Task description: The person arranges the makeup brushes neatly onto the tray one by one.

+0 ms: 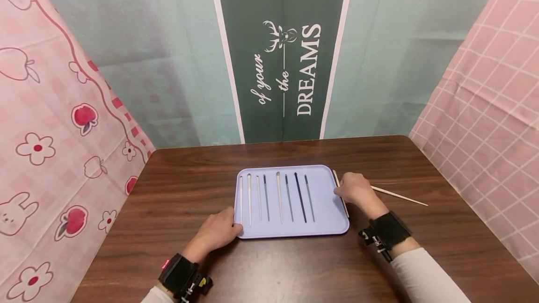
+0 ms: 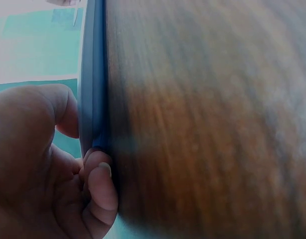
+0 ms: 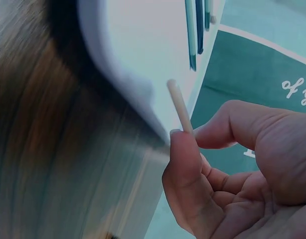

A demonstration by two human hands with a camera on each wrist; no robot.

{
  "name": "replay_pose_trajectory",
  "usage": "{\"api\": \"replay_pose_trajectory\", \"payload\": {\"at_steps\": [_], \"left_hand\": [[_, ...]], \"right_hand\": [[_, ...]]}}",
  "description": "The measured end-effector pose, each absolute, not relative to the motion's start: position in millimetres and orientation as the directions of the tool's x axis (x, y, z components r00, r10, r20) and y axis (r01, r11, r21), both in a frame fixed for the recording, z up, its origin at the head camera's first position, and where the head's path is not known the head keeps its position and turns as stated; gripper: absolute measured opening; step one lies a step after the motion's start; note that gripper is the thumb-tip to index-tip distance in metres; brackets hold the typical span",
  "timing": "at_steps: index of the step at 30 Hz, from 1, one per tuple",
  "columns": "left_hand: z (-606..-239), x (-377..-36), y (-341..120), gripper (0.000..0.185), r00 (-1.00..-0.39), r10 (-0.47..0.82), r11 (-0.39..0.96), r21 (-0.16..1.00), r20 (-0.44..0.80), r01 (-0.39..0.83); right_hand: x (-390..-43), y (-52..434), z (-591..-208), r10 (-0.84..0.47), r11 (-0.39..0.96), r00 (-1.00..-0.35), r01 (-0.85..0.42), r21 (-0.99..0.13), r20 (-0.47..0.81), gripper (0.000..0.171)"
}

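Note:
A lavender tray point(image 1: 330, 221) lies on the table with several slim makeup brushes in a row, some cream point(image 1: 250, 200) and some dark point(image 1: 301, 198). At its near left corner, my left hand point(image 1: 216, 230) holds the rim; in the left wrist view the thumb is on the inner side and curled fingers point(image 2: 100, 181) are at the outer edge. My right hand point(image 1: 355, 188) pinches a slim cream brush point(image 3: 179, 105) between thumb and forefinger, over the tray's right rim. Much of that brush is hidden by the hand.
Right of the tray, another cream brush point(image 1: 400, 195) lies on the brown wooden table point(image 1: 168, 191), partly behind the right hand. A green printed curtain point(image 1: 282, 127) hangs behind the table, with pink cloths point(image 1: 497, 120) at both sides.

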State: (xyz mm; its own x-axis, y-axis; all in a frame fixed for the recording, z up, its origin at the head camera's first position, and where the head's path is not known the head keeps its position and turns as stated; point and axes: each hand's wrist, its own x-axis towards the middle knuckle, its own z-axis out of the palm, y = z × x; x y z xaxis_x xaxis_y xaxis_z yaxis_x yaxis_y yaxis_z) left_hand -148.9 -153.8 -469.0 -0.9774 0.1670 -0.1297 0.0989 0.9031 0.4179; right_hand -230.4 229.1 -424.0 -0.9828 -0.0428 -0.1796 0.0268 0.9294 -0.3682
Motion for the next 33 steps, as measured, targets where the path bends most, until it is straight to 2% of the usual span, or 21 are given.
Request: {"api": "replay_pose_trajectory", "payload": {"at_steps": [12,25,33], "left_hand": [[-468,-149,-154,0.023,-0.977,0.163,0.899,0.428,-0.140,0.089],[-467,-148,-154,0.023,-0.976,0.165,0.896,0.435,-0.144,0.087],[-467,-149,-155,0.024,-0.975,0.163,0.896,0.436,-0.151,0.082]], "right_hand": [[-231,206,-426,-0.024,0.918,-0.981,0.054,-0.392,-0.191,0.038],[-232,190,-431,-0.041,0.930,-0.977,0.039,-0.365,-0.208,0.040],[-233,181,-431,-0.048,0.933,-0.977,0.030,-0.357,-0.207,0.033]]}}
